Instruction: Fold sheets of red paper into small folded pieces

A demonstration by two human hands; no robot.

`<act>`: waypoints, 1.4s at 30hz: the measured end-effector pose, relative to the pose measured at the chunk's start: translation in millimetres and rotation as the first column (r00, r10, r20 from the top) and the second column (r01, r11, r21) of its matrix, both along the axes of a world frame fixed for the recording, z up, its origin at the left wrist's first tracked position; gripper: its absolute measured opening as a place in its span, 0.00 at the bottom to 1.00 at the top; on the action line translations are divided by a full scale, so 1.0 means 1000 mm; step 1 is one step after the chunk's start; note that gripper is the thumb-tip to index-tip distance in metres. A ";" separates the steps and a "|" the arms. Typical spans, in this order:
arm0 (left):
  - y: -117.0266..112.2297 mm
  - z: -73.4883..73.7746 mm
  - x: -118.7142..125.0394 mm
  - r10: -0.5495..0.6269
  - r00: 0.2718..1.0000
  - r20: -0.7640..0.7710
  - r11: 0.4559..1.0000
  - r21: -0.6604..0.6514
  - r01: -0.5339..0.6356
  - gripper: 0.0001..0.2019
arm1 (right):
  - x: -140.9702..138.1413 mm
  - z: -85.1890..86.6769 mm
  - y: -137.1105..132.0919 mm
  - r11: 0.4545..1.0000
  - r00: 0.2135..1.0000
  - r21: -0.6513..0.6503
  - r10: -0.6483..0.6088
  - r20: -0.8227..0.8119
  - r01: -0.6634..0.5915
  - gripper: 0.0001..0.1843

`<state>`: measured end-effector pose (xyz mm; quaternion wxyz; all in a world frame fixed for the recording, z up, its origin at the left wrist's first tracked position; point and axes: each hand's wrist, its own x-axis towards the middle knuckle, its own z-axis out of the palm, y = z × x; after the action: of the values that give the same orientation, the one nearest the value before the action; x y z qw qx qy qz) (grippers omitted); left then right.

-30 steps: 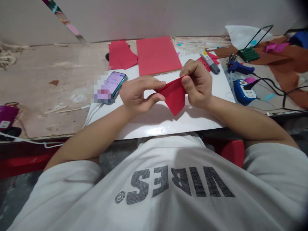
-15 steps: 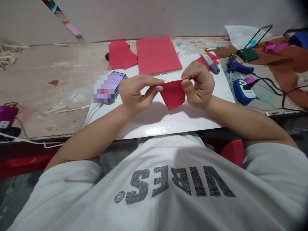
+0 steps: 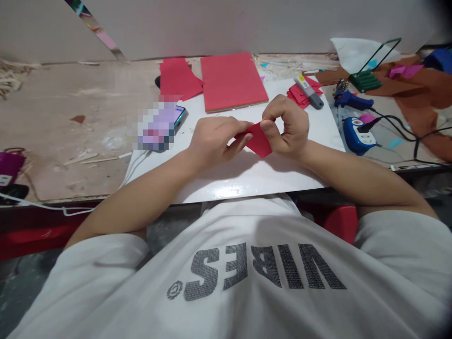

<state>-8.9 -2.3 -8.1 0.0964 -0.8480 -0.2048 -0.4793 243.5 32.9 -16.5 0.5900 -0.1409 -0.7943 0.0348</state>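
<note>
Between both hands is a small piece of red paper (image 3: 260, 142), its lower corner hanging over the white board (image 3: 226, 186). My left hand (image 3: 219, 141) pinches its upper left edge between thumb and fingers. On the other side, my right hand (image 3: 287, 125) grips the upper right edge with the thumb on top and fingers curled. The fingertips of the two hands are close together and hide part of the paper.
Behind my hands lie a stack of red sheets (image 3: 233, 81) and loose red paper (image 3: 178, 80). A grey cutter (image 3: 310, 92) rests on small red pieces (image 3: 298, 96). A phone (image 3: 179, 117) is at left; a blue glue gun (image 3: 353, 100) and power box (image 3: 358, 135) are at right.
My left hand has moved right, closer to my right hand, which has shifted slightly left and down. Less of the red paper shows, and it is turned at a different angle.
</note>
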 end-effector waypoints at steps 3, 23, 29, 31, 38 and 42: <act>-0.002 -0.003 0.002 0.051 0.997 -0.052 0.991 -0.120 -0.057 0.27 | -0.003 0.006 -0.007 0.995 0.997 0.068 0.075 -0.034 -0.073 0.09; -0.007 -0.003 0.012 0.136 0.986 -0.093 0.887 -0.433 -0.163 0.37 | 0.005 0.007 -0.018 0.926 0.976 -0.374 0.025 0.217 0.059 0.39; 0.007 0.007 -0.005 0.141 0.990 0.026 0.897 -0.427 -0.116 0.38 | 0.009 -0.003 0.001 0.985 0.970 -0.159 -0.019 0.244 0.059 0.33; 0.016 0.010 -0.011 0.133 0.985 0.110 0.927 -0.366 -0.085 0.38 | 0.012 -0.004 0.009 0.982 0.967 -0.166 -0.051 0.251 0.095 0.34; 0.052 0.003 -0.034 0.240 0.911 0.336 0.896 -0.437 -0.075 0.42 | 0.025 0.002 0.031 0.911 0.981 -0.394 -0.051 0.187 0.122 0.41; 0.073 -0.023 -0.037 0.295 0.843 0.451 0.818 -0.575 0.021 0.41 | 0.018 0.006 0.028 0.792 0.999 -0.610 0.032 -0.027 -0.041 0.41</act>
<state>-45.7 70.2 -30.9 -0.1792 -0.6585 -0.4169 -0.6004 261.4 61.0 -10.7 0.5183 -0.3078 -0.7388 0.3013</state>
